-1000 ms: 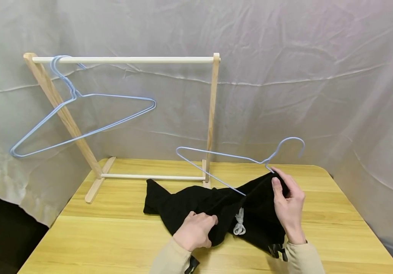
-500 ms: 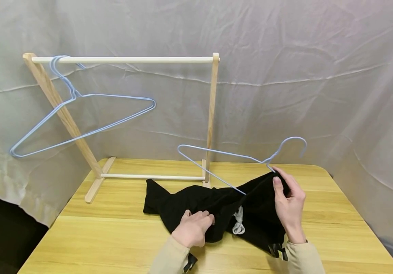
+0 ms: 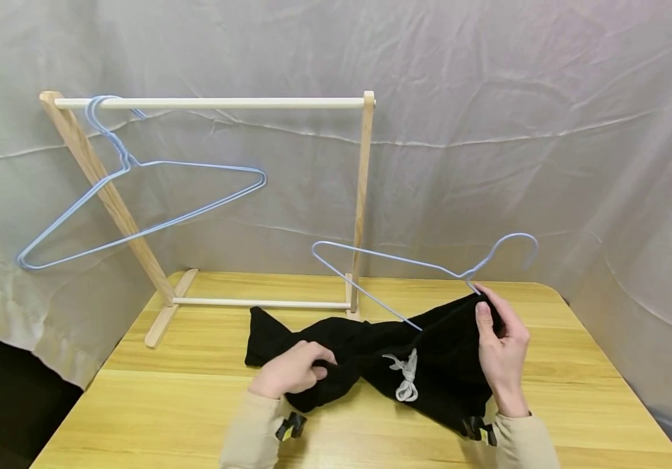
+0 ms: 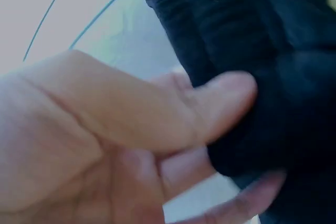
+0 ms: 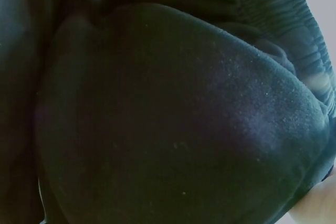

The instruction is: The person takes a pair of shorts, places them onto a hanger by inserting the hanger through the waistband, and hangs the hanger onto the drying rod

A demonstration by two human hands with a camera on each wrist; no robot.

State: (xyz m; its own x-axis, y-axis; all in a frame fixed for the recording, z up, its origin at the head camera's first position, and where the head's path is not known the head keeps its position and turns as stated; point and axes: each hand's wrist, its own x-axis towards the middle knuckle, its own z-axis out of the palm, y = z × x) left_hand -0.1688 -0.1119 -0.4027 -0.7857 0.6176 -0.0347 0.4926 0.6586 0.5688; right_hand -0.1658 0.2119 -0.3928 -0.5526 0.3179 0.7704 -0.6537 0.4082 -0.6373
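Black drawstring pants (image 3: 447, 352) lie bunched on the table, their waist side raised at the right. A white drawstring (image 3: 407, 381) hangs tied at the waist. My right hand (image 3: 503, 352) pinches the raised waistband where one arm of a light-blue wire hanger (image 3: 394, 255) goes into the cloth. The hanger's hook and left arm show; its right part is hidden inside. My left hand (image 3: 295, 368) holds the near-left part of the waistband, and in the left wrist view the thumb (image 4: 226, 98) lies over the gathered band (image 4: 220, 19). Dark cloth (image 5: 173, 114) fills most of the right wrist view.
A wooden rack (image 3: 213, 103) stands at the back left of the table (image 3: 154, 404). More light-blue hangers (image 3: 131, 163) hang on its left end. Behind everything is a grey curtain (image 3: 488, 98).
My left hand has moved left and slightly up, drawing the waistband edge along, so more of the drawstring shows. My right hand and the hanger have shifted slightly right.
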